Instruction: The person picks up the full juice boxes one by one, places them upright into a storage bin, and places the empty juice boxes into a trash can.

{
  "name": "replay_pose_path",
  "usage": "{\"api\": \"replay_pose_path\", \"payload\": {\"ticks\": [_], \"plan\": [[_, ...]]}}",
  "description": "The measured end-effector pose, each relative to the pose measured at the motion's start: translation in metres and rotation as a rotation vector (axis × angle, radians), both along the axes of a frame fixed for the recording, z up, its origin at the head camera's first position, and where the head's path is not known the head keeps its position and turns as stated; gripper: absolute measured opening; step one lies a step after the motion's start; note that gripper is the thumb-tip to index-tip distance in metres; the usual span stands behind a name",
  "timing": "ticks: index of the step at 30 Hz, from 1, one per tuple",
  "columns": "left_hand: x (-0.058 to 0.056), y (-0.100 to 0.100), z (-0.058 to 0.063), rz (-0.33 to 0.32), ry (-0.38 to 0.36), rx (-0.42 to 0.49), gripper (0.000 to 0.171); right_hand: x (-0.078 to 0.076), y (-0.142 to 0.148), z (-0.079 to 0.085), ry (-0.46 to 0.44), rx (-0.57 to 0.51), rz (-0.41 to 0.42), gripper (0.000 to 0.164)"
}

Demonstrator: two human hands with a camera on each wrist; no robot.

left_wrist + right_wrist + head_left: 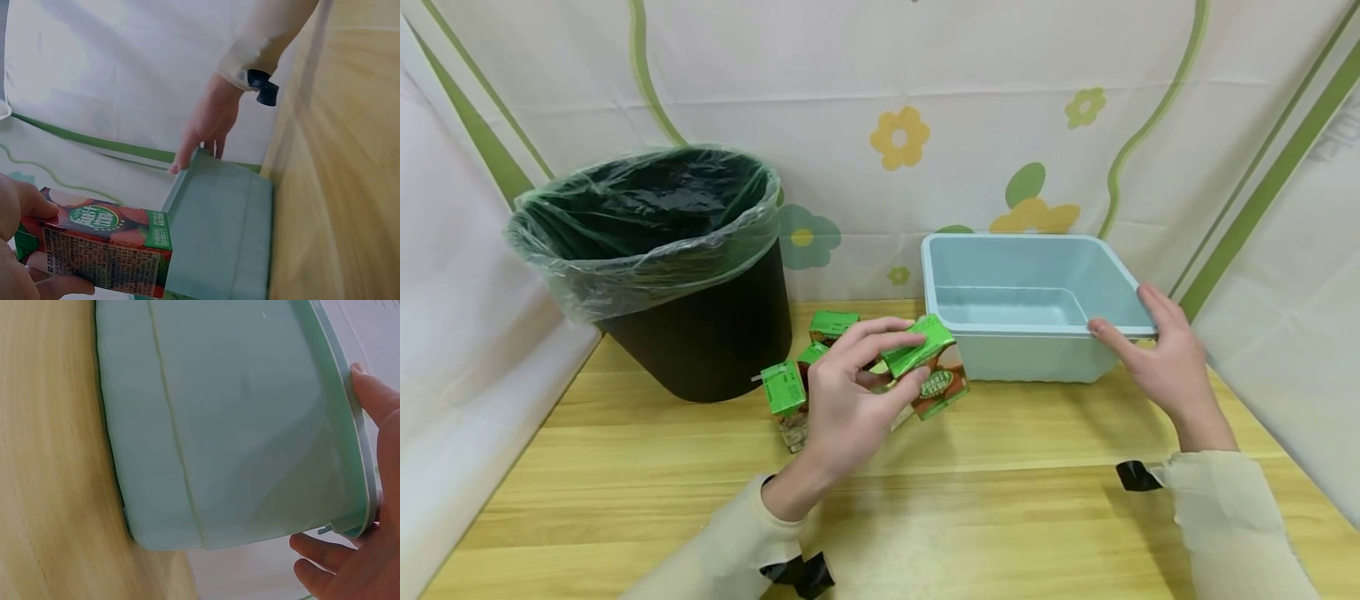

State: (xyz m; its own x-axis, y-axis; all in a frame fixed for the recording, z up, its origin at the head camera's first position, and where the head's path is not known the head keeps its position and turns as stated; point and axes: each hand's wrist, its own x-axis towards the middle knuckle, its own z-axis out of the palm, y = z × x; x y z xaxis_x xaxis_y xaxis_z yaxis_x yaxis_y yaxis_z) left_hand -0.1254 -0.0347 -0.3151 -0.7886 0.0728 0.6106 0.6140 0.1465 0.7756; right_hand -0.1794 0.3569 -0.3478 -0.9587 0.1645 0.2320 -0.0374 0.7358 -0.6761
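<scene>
"Carton (pixel 943 385) in hand, I see; where exactly?"

"Just right of the frame's centre, tilted, in front of the tub's (pixel 1022 358) left end. My left hand (pixel 850 392) pinches it, thumb on the printed face, fingers over the green end, spread only as wide as the carton. I can't tell whether it touches the tub."

"And the right hand (pixel 1172 367)?"

"At the right of the frame, gripping the tub's near right corner. My thumb lies on the near rim; the other fingers bend round the right side."

"Anything else around you?"

"More green-topped cartons (pixel 784 390) left of centre, partly behind my left hand. In the upper left, a black bin (pixel 700 333) wears a see-through liner (pixel 647 287) folded over its rim."
</scene>
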Motion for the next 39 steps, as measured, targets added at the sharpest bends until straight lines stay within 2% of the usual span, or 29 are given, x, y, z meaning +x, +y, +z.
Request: {"api": "replay_pose_path", "payload": {"ticks": [5, 10, 22, 32, 35, 39], "plan": [[-0.008, 0.002, 0.010, 0.015, 0.014, 0.005, 0.027, 0.000, 0.000, 0.000, 0.007, 0.000, -0.001, 0.097], [-0.020, 0.006, 0.018, 0.021, 0.030, 0.029, 0.027, 0.000, 0.000, 0.000, 0.011, 0.003, 0.001, 0.097], [-0.050, 0.021, 0.030, 0.094, 0.020, 0.056, 0.027, 0.000, 0.000, 0.000, 0.018, 0.004, -0.004, 0.097], [-0.067, 0.036, 0.041, 0.099, 0.013, 0.082, 0.028, 0.000, 0.000, -0.001, 0.027, 0.000, -0.005, 0.096], [-0.073, 0.042, 0.044, 0.116, -0.003, 0.072, 0.027, -0.001, 0.000, -0.001, 0.025, -0.006, -0.006, 0.096], [-0.082, 0.052, 0.048, 0.146, -0.060, 0.055, 0.027, -0.001, 0.001, -0.002, 0.028, -0.014, -0.007, 0.096]]}}
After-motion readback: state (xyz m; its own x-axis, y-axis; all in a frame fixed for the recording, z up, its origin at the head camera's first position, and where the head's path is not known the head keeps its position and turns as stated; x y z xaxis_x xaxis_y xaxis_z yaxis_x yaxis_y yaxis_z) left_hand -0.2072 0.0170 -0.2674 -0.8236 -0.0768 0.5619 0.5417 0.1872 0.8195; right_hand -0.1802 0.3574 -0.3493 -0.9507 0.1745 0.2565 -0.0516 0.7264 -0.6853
